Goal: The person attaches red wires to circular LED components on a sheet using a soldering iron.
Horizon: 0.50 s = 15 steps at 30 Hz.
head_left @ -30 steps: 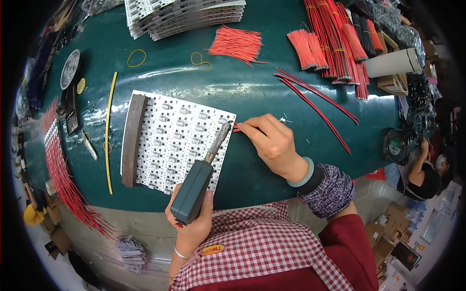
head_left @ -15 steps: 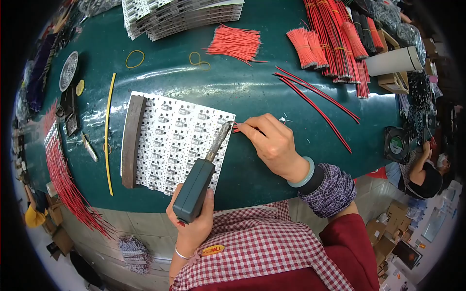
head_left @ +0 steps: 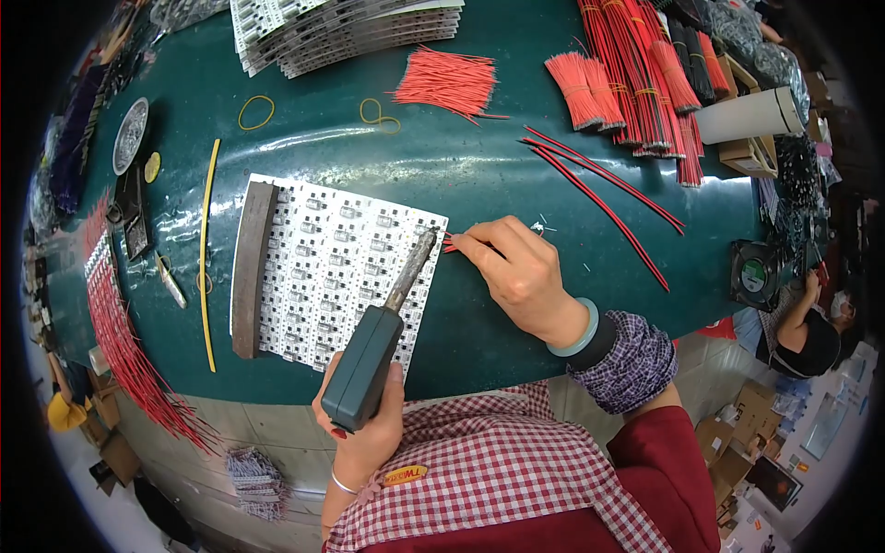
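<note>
"Being gripped by the left hand (head_left: pixel 373 441) is what, exactly?"

"A soldering iron (head_left: pixel 362 369) with a dark green handle. The handle is wrapped by curled fingers, and the metal shaft is aimed up and to the right, over the white circuit sheet (head_left: pixel 346 249)."

"And is the sheet touched by the tip?"

"That cannot be told from above. The tip is seen over the upper right part of the sheet, close to its right edge."

"What is held by the right hand (head_left: pixel 521 276)?"

"Thin red wires (head_left: pixel 449 244) are pinched between the thumb and forefinger, which are closed together; how many are held cannot be made out. They are placed at the sheet's right edge, near the iron's tip."

"Where is the sheet laid?"

"On the green surface (head_left: pixel 498 341), with rows of small components carried on its face. Its left side is covered by a curved brown bar (head_left: pixel 253 276)."

"And around it?"

"To the left, a narrow yellow strip (head_left: pixel 205 249) is laid. Beyond the sheet, a pile of short red wires (head_left: pixel 447 81) and a stack of boards (head_left: pixel 369 41) are set. To the right, loose red wires (head_left: pixel 636 245) are spread, with tied bundles (head_left: pixel 622 83) and a white cylinder (head_left: pixel 751 118) placed farther off."
</note>
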Each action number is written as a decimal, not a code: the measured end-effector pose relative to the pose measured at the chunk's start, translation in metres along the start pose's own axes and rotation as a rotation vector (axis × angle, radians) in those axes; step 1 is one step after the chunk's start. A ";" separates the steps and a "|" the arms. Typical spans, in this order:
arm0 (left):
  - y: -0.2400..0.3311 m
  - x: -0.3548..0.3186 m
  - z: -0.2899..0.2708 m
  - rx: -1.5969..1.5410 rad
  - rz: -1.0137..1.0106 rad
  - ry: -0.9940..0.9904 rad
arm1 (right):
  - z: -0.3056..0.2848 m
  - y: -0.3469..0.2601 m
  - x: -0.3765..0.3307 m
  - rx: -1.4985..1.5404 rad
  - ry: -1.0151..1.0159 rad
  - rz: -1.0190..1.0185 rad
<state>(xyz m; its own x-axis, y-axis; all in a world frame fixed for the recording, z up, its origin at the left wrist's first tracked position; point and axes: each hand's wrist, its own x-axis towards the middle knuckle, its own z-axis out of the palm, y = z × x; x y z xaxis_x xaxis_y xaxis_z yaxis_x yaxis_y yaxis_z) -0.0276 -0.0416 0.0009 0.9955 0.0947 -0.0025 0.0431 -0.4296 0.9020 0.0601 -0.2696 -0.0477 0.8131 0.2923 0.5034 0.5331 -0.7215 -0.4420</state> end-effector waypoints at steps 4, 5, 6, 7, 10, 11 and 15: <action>0.000 -0.004 -0.001 -0.002 0.027 0.045 | 0.000 -0.001 0.000 0.016 -0.001 0.008; 0.001 -0.007 -0.002 -0.018 -0.041 0.042 | 0.000 -0.001 0.000 0.030 0.006 0.008; 0.002 -0.008 -0.003 -0.035 -0.109 0.040 | 0.000 -0.002 0.000 0.029 0.005 0.008; 0.001 -0.009 -0.003 -0.036 -0.110 0.041 | -0.001 -0.003 0.000 0.048 0.045 -0.016; -0.003 -0.011 -0.003 -0.053 -0.069 0.073 | -0.002 -0.005 0.000 0.066 0.073 -0.042; -0.005 -0.012 -0.003 -0.041 -0.052 0.070 | -0.002 -0.005 0.000 0.064 0.064 -0.040; 0.000 -0.008 -0.003 -0.053 -0.044 0.053 | 0.001 -0.004 -0.003 0.046 0.009 -0.006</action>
<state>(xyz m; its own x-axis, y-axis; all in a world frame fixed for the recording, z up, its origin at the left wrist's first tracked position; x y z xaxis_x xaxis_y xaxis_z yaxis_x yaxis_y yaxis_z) -0.0354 -0.0399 0.0018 0.9869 0.1602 -0.0216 0.0812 -0.3758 0.9231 0.0561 -0.2671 -0.0484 0.8077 0.2913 0.5126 0.5486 -0.6898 -0.4725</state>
